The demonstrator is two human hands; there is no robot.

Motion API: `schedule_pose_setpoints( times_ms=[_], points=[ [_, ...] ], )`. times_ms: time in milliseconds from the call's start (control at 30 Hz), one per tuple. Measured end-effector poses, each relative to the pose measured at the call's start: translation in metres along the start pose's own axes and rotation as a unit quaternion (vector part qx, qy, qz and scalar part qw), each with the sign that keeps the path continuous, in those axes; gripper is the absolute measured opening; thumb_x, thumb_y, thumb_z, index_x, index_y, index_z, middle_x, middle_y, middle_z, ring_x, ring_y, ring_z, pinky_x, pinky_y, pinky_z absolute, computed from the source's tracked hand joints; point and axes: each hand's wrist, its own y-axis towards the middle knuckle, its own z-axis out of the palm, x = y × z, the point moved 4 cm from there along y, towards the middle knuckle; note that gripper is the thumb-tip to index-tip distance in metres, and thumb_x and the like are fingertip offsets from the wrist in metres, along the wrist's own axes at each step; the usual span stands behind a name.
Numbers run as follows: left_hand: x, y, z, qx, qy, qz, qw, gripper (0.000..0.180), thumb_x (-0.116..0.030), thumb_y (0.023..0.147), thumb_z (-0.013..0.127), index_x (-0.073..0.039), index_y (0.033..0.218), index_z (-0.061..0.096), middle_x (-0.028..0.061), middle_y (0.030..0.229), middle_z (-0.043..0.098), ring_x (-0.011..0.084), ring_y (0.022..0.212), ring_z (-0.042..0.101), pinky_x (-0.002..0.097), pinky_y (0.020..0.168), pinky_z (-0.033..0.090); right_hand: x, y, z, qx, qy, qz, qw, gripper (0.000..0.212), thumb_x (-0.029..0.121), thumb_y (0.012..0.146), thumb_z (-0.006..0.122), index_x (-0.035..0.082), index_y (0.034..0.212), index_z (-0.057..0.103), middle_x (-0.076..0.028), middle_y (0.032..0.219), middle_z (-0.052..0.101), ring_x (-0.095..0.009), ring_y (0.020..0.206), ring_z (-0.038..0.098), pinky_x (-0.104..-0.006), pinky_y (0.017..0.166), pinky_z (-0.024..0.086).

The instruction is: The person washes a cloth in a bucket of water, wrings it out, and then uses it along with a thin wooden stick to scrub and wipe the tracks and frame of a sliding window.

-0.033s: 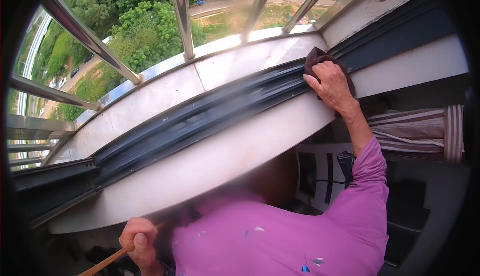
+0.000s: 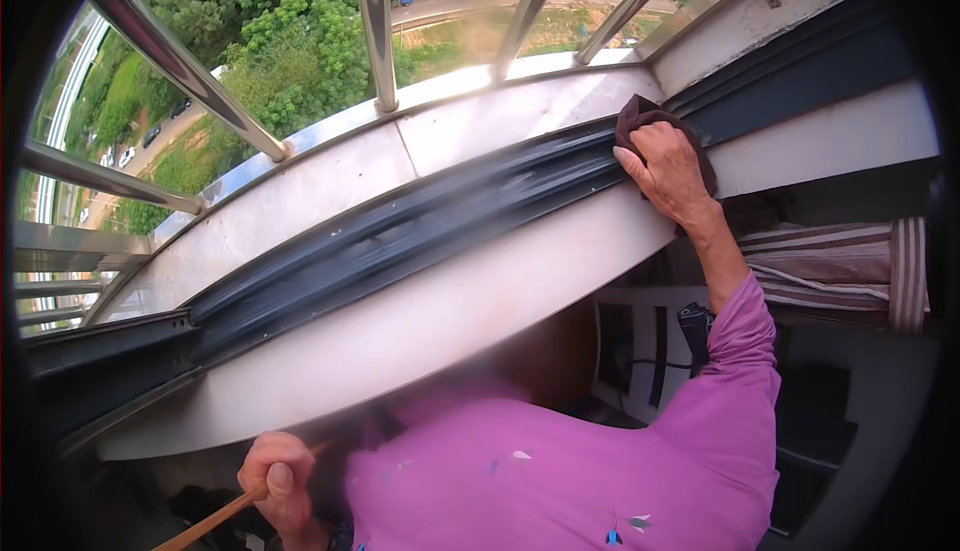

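Note:
My right hand [image 2: 672, 176] is closed on a dark brown cloth [image 2: 700, 151], bunched and pressed against the dark window track [image 2: 420, 221] near its right end. The track has several raised grooves and runs along a pale stone sill [image 2: 420, 336]. Low at the left, my left hand [image 2: 277, 481] is wrapped round a thin wooden stick [image 2: 208, 524], which slants down to the lower edge. The stick's other end is hidden near my purple top. Part of the cloth lies hidden under my right fingers.
Metal railing bars [image 2: 375, 31] stand beyond the sill, with trees and a road far below. At the right are a dark frame section [image 2: 790, 81] and a striped curtain [image 2: 825, 266] tied back. Another dark frame piece [image 2: 110, 356] meets the track at the left.

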Motion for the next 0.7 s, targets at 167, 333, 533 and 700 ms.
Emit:
schedule_pose_setpoints(
  times_ms=[167, 333, 533, 700],
  points=[
    [0.004, -0.011, -0.015, -0.046, 0.0, 0.009, 0.999, 0.031, -0.032, 0.091, 0.057, -0.001, 0.083, 0.053, 0.0081, 0.074, 0.049, 0.0076, 0.054, 0.039, 0.0173, 0.043, 0.026, 0.079, 0.022, 0.003, -0.046, 0.148, -0.11, 0.982, 0.014, 0.014, 0.078, 0.058, 0.003, 0.071, 0.053, -0.012, 0.074, 0.053, -0.031, 0.075, 0.051, -0.0397, 0.069, 0.043],
    [0.002, -0.021, -0.035, -0.06, -0.006, 0.04, 0.997, 0.03, -0.03, 0.091, 0.056, -0.002, 0.082, 0.053, 0.0081, 0.074, 0.049, 0.0089, 0.057, 0.042, 0.0175, 0.043, 0.028, 0.191, 0.036, 0.001, -0.015, 0.213, -0.202, 0.956, 0.011, 0.014, 0.074, 0.059, 0.004, 0.077, 0.057, -0.01, 0.078, 0.055, -0.027, 0.077, 0.051, -0.0381, 0.07, 0.042],
    [0.012, -0.035, -0.055, -0.05, -0.028, 0.027, 0.998, 0.029, -0.029, 0.091, 0.056, -0.002, 0.081, 0.053, 0.0081, 0.074, 0.049, 0.0092, 0.06, 0.044, 0.0169, 0.043, 0.028, 0.322, 0.058, 0.013, 0.013, 0.33, -0.357, 0.874, 0.024, 0.016, 0.073, 0.053, -0.002, 0.089, 0.057, -0.018, 0.084, 0.061, -0.031, 0.083, 0.053, -0.0399, 0.077, 0.04],
    [0.022, -0.046, -0.06, -0.079, -0.062, -0.005, 0.995, 0.028, -0.029, 0.091, 0.055, -0.002, 0.083, 0.052, 0.0088, 0.077, 0.049, 0.009, 0.058, 0.041, 0.0169, 0.042, 0.026, 0.403, 0.082, 0.018, 0.051, 0.332, -0.461, 0.822, 0.022, 0.017, 0.073, 0.054, -0.001, 0.086, 0.058, -0.014, 0.078, 0.06, -0.03, 0.078, 0.054, -0.0382, 0.074, 0.041]
  ],
)
